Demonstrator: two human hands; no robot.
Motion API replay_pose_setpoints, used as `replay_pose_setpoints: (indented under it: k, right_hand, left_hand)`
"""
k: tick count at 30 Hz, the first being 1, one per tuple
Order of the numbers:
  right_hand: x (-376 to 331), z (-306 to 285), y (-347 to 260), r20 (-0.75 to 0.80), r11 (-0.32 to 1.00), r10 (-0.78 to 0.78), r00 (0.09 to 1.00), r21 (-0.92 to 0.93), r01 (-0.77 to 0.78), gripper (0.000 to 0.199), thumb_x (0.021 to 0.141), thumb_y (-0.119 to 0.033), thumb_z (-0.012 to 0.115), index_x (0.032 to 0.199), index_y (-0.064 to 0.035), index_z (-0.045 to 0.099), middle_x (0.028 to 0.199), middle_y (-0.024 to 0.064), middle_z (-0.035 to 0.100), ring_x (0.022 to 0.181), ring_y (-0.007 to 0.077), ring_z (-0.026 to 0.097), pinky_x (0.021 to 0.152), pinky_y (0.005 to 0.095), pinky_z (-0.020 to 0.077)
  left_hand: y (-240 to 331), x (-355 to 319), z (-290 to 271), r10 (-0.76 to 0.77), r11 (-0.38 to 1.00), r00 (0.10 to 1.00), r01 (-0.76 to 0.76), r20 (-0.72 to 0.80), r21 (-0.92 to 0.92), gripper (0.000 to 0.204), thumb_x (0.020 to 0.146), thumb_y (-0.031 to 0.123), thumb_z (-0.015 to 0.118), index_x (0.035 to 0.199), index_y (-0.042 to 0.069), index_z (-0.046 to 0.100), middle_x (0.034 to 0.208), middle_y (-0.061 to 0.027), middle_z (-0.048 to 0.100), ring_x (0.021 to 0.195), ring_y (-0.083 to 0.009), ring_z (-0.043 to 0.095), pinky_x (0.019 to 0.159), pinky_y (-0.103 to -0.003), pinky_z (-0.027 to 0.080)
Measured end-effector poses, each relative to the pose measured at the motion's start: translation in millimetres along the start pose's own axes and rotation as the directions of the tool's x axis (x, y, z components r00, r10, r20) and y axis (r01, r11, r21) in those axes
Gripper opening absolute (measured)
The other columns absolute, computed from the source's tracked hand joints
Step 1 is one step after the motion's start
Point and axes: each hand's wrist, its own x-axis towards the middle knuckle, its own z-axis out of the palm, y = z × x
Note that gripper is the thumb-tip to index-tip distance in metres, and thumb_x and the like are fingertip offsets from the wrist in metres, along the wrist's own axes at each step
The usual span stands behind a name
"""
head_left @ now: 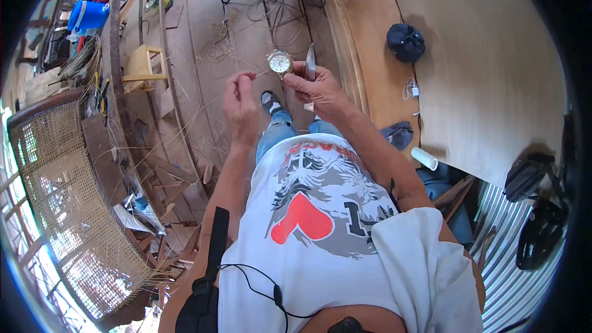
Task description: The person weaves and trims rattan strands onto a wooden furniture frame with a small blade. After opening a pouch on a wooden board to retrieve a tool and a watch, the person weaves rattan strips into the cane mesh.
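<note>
right hand (317,89) was clamped on a knife (310,63), blade up, in front of the chest over the wood floor (209,24). left hand (239,102) sat just beside it, thumb & forefinger pinched together on a thin cane strand (262,74) running toward the knife. a watch (280,62) showed near the rt fingers. woven cane panel (68,209) stood at far left, dark cap (405,42) on the board (481,74) to the right.

A shiny metal watch (280,62) and dull grey blade (310,63) sit above a matt wooden floor (203,37), beside a woven cane panel (68,209), smooth pale board (481,68) and ribbed metal sheet (512,283).
</note>
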Motion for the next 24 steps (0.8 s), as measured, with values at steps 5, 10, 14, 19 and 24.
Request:
replay_pose_setpoints:
  k: [5,10,14,19,24]
  right_hand:
    - [6,3,-3,0.017,0.999,0.043,0.999,-0.026,-0.042,0.025,0.094,-0.016,0.082,0.116,-0.0071,0.074,0.086,-0.0039,0.067,0.062,0.0023,0.052,0.051,0.0207,0.0372]
    - [12,19,-2,0.036,0.993,0.102,0.994,-0.063,-0.100,0.025,0.093,-0.015,0.082,0.116,-0.0060,0.073,0.087,-0.0033,0.068,0.063,0.0023,0.052,0.053,0.0211,0.0383]
    - [23,39,8,0.008,0.991,0.099,0.995,-0.090,-0.097,0.027,0.094,-0.014,0.081,0.118,-0.0044,0.073,0.084,-0.0038,0.067,0.062,0.0025,0.052,0.052,0.0204,0.0376]
    - [35,58,25,0.055,0.985,0.147,0.988,-0.103,-0.141,0.028,0.095,-0.013,0.080,0.121,-0.0036,0.072,0.082,-0.0044,0.065,0.061,0.0027,0.051,0.052,0.0198,0.0367]
    - [49,77,40,0.114,0.976,0.194,0.974,-0.121,-0.180,0.028,0.096,-0.014,0.078,0.122,-0.0037,0.071,0.082,-0.0048,0.064,0.062,0.0027,0.050,0.053,0.0199,0.0365]
  left_hand:
    - [-15,-25,7,0.327,0.939,0.944,-0.329,0.044,0.099,0.025,0.094,-0.004,0.063,0.117,0.003,0.070,0.118,-0.0133,0.073,0.110,-0.0261,0.070,0.096,-0.038,0.054]
    - [-30,-16,6,0.386,0.907,0.921,-0.389,0.048,0.164,0.033,0.091,-0.007,0.065,0.122,0.003,0.070,0.121,-0.0151,0.073,0.111,-0.0300,0.070,0.096,-0.038,0.055]
    - [-36,-9,-11,0.427,0.886,0.904,-0.423,0.022,0.188,0.034,0.094,-0.005,0.066,0.127,0.004,0.070,0.119,-0.0133,0.073,0.109,-0.0233,0.071,0.094,-0.035,0.055]
    - [-42,-4,-34,0.340,0.936,0.940,-0.338,-0.005,0.103,0.037,0.092,-0.005,0.065,0.127,0.004,0.069,0.121,-0.0170,0.073,0.111,-0.0340,0.071,0.090,-0.040,0.056]
    - [-49,0,-60,0.232,0.973,0.973,-0.232,0.014,0.014,0.037,0.093,-0.004,0.064,0.128,0.006,0.068,0.116,-0.0185,0.073,0.105,-0.0345,0.073,0.085,-0.040,0.057]
